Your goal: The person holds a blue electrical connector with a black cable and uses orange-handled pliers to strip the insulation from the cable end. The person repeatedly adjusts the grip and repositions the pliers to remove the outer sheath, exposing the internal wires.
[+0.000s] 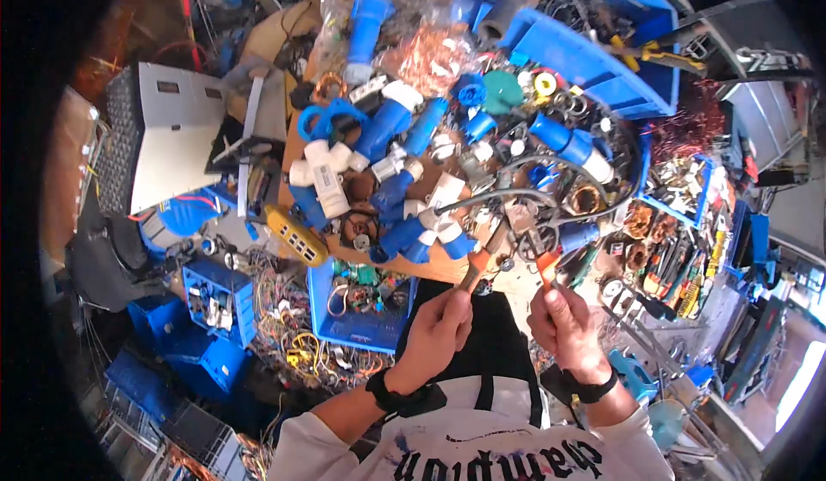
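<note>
My left hand [439, 326] is closed around one orange-and-brown handle of a two-handled cutter [495, 241]. The other orange handle is in my right hand [568, 329]. Both handles slant inward, away from me, towards the metal head [519, 215] over the front of the workbench. Beside the head runs a thick black cable [497, 194]; whether the jaws touch it is not clear. Left of the head lie blue-and-white industrial plugs [416, 239] and a white multi-way socket adapter [329, 184].
A blue crate [352, 338] of circuit boards stands below the bench's left front edge [400, 268]. Hand tools [674, 268] lie at right, near a small blue bin [677, 187] of metal parts. At the back are a large blue crate [568, 48] and copper wire [429, 61]. A yellow power strip [297, 236] overhangs at left.
</note>
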Tool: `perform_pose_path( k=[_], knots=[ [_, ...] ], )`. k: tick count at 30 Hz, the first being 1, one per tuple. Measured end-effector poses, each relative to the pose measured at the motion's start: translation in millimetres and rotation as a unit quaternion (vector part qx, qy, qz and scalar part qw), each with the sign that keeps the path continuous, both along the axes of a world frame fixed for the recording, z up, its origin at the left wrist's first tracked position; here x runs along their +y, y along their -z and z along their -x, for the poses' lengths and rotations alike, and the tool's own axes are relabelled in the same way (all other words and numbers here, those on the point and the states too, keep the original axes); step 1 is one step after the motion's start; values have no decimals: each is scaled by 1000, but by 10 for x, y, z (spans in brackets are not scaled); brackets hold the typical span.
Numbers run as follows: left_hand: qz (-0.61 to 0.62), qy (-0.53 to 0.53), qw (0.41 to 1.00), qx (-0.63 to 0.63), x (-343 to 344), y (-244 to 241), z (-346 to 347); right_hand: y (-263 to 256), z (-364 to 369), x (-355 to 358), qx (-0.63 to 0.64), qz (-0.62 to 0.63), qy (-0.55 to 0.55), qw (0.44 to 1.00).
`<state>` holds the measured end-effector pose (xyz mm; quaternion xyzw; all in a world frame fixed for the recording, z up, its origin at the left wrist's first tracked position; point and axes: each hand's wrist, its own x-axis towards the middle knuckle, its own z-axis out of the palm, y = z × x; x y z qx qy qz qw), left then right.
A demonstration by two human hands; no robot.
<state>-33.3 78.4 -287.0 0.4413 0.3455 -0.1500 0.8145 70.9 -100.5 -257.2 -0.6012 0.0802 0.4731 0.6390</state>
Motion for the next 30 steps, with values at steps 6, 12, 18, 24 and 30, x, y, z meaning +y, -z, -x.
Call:
perform_pose_path(
  k=[6,12,18,24,30],
  knots=[
    [78,50,994,-65,-43,-630,-9,-750,111,-203,-60,19,-7,998],
    [75,18,987,-139,-597,-1331,-241,-1368,278,-122,-107,-53,144,982],
    [12,111,971,-213,-782,-1696,-295,-1715,349,-575,-124,-109,200,966],
    [-63,144,942,-297,-1232,-1939,-264,-1658,471,-751,-264,-178,240,917],
    [49,145,951,-267,-1405,-2053,-197,-1922,482,-897,34,-304,205,930]
  ],
)
